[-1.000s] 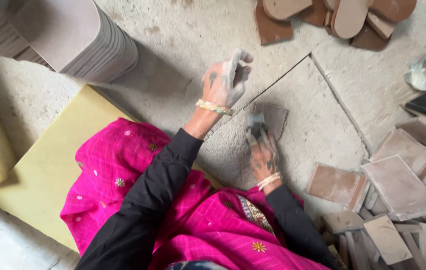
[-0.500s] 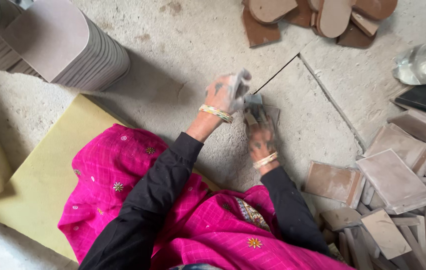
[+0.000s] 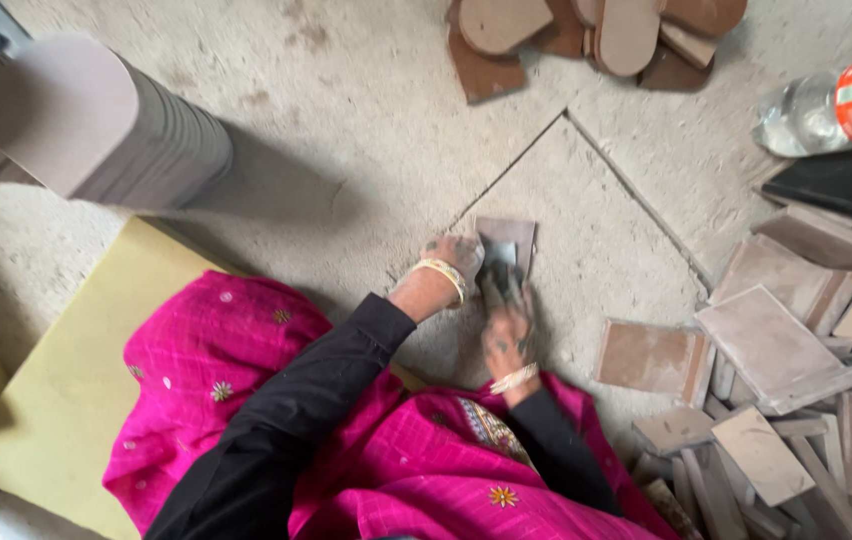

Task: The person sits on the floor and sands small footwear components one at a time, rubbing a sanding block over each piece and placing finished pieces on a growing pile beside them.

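So, a small brown tile point(image 3: 511, 238) is pressed flat on the dusty floor point(image 3: 346, 150) at the frame's centre. It's pinned by the left hand point(image 3: 451, 262), fingers together on its edge. A dark block point(image 3: 498, 272), probably a sanding pad, is clamped by the right hand point(image 3: 508, 335). More tiles point(image 3: 776, 345) are piled lower right.

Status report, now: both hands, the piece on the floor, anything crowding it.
Left hand down on the brown slab. Right hand presses a dark tool onto it. Slab flat on concrete floor. Loose tiles piled right, apart.
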Demonstrator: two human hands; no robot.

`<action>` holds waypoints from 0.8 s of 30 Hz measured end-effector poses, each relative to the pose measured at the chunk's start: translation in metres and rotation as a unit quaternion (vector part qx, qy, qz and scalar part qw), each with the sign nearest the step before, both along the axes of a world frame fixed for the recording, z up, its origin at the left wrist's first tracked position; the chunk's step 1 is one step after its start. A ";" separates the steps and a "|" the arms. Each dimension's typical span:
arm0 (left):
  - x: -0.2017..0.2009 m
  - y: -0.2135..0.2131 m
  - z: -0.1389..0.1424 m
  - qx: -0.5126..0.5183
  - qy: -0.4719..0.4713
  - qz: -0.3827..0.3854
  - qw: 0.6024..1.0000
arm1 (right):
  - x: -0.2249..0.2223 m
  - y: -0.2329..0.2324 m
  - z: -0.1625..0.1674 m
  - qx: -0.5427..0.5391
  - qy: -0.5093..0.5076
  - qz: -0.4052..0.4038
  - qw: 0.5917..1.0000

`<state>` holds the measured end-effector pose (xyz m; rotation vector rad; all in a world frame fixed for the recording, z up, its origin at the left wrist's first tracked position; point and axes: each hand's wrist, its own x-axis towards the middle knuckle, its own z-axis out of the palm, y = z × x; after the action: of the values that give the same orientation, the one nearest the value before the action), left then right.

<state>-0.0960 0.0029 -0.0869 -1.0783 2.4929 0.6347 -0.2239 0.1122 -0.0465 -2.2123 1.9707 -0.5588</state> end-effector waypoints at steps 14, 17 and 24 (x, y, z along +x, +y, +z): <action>-0.005 0.007 -0.011 0.023 0.079 0.091 0.992 | 0.008 -0.012 0.027 0.075 -0.139 -0.153 0.975; -0.003 0.002 -0.026 0.009 0.096 0.106 0.990 | 0.012 -0.014 0.035 0.147 -0.199 -0.198 0.948; -0.001 -0.003 -0.041 -0.102 0.290 0.140 0.941 | 0.009 0.013 0.017 0.000 -0.078 -0.051 0.996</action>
<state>-0.0972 -0.0001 -0.1276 -1.5239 2.9774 0.8990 -0.2149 0.1251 -0.0294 -2.0104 2.0106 -0.7210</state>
